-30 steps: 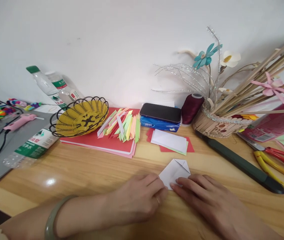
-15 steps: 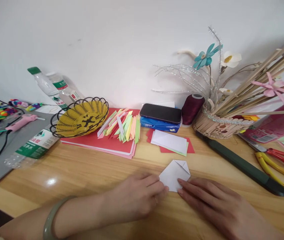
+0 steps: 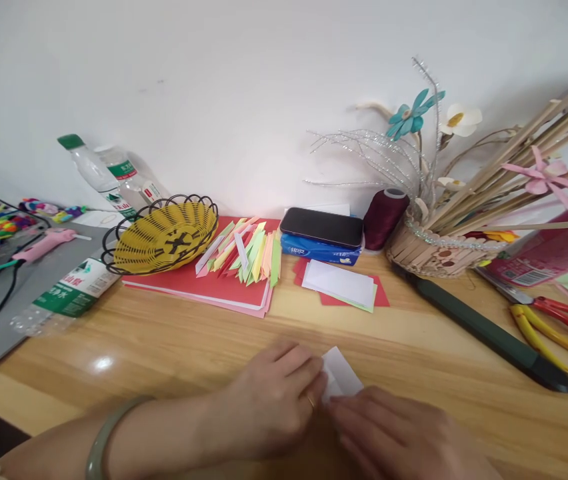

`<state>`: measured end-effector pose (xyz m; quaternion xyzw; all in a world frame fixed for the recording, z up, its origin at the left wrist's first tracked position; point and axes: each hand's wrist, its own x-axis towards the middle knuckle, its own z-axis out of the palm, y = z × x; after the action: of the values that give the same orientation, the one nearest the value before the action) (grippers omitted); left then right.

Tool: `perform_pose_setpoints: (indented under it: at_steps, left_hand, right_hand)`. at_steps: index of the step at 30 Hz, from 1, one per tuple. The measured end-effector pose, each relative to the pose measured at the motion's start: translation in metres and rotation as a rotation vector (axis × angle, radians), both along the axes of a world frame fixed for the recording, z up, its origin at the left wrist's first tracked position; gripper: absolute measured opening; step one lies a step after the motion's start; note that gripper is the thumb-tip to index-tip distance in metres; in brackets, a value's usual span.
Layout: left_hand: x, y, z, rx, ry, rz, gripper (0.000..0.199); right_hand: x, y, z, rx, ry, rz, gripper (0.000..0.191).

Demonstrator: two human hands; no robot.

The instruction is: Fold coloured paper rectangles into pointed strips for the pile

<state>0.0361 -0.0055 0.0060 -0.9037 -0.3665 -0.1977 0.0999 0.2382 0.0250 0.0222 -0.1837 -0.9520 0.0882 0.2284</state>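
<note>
A small folded white paper (image 3: 341, 375) lies on the wooden table between my two hands, its lower part covered by fingers. My left hand (image 3: 284, 393), with a ring and a bangle on the wrist, has its fingers curled closed on the paper's left edge. From the right, my right hand (image 3: 394, 433) reaches over the lower right side of the paper, its fingers extended close together and slightly blurred. Behind the paper, a stack of white, green and red paper pieces (image 3: 339, 285) rests on the table (image 3: 174, 353).
Folded coloured strips (image 3: 249, 253) lie on red sheets (image 3: 189, 290) beside a yellow basket (image 3: 164, 243). A phone (image 3: 321, 227) sits on a blue packet (image 3: 319, 249). Thread (image 3: 384, 220), a dark green tool (image 3: 479, 323), scissors (image 3: 564, 317) and a bottle (image 3: 71, 293) surround the work spot.
The white paper has turned and shows a different side, with less of it visible. My right hand has moved left and closer to my left hand.
</note>
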Motion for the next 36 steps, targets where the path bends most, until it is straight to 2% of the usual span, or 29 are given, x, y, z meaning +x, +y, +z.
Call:
perform_pose_setpoints:
  at_steps: [1, 5, 11, 16, 20, 25, 30, 36]
  left_hand:
    - [0.000, -0.001, 0.001, 0.011, 0.019, -0.009, 0.020]
    - [-0.003, 0.003, 0.003, 0.011, 0.092, -0.048, 0.024]
    - [-0.014, 0.017, 0.003, -0.032, 0.107, -0.106, 0.027]
    - [-0.017, 0.020, 0.000, -0.031, 0.134, -0.106, 0.026]
    - [-0.018, 0.020, -0.001, -0.004, 0.167, -0.098, 0.026]
    - [-0.017, 0.020, -0.001, 0.027, 0.151, -0.087, 0.027]
    - [-0.014, 0.018, 0.005, -0.004, 0.212, -0.079, 0.028]
    - [-0.011, 0.015, 0.004, -0.013, 0.152, -0.069, 0.025]
  right_hand:
    - [0.000, 0.004, 0.002, -0.055, -0.016, -0.049, 0.031]
    - [0.001, 0.025, 0.000, -0.109, -0.060, -0.330, 0.020]
    - [-0.004, 0.036, -0.014, -0.217, -0.065, -0.387, 0.012]
    - [0.000, 0.033, -0.020, -0.104, -0.049, -0.338, 0.019]
    - [0.003, 0.029, -0.018, 0.019, -0.066, -0.259, 0.022]
    - [0.006, 0.026, -0.016, 0.052, -0.065, -0.140, 0.028]
    - [0.008, 0.023, -0.020, 0.081, -0.072, -0.133, 0.035]
    - [0.004, 0.026, -0.011, 0.153, -0.052, -0.096, 0.035]
